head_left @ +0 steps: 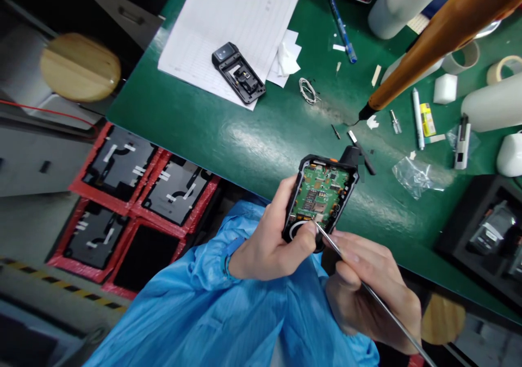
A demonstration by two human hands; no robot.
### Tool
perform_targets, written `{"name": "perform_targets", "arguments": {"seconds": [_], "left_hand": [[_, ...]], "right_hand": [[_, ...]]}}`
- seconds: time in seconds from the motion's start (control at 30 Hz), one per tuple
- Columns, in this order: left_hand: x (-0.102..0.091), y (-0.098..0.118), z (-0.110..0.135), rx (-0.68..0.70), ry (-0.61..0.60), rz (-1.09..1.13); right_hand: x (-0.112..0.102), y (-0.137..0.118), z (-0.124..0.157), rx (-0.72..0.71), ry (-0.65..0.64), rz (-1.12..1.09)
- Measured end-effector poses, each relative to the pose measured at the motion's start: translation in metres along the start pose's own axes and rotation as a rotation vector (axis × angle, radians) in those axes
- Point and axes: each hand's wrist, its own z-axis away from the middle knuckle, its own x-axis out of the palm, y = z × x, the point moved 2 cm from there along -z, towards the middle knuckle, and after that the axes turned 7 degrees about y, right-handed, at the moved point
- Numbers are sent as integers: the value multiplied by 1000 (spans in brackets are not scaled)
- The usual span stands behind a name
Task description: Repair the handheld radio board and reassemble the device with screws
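An opened black handheld device (pixel 325 185), its green circuit board facing up, rests in my left hand (pixel 281 242). My left fingers wrap round its side, and the thumb presses near the white ring at its lower end. In my right hand (pixel 373 285) is a thin metal rod-like tool (pixel 377 299), pinched between thumb and fingers. Its tip meets the lower part of the board, close to my left thumb. The exact shape of the tip is too small to make out. Both hands are above the table's near edge, in front of my blue smock.
On the green table (pixel 179 119) a black device housing (pixel 238 73) lies on paper sheets (pixel 228 8). An orange-brown tool (pixel 428 46) hangs from the upper right. A pen, tape rolls and bottles are at the right. Red-edged trays (pixel 134 206) stand at lower left.
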Motion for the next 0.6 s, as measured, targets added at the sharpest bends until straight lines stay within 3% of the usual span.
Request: {"name": "perform_targets", "arguments": {"seconds": [0.1,0.27,0.6], "left_hand": [[3,0,-1,3,-3,34],[8,-3,0,-55,-10,90],[11,-5,-2,-55,5,101]], "right_hand": [[-2,3,-3,-64,-87,38],[9,1,8,55,148,55],[14,2,12,63,175,50]]}}
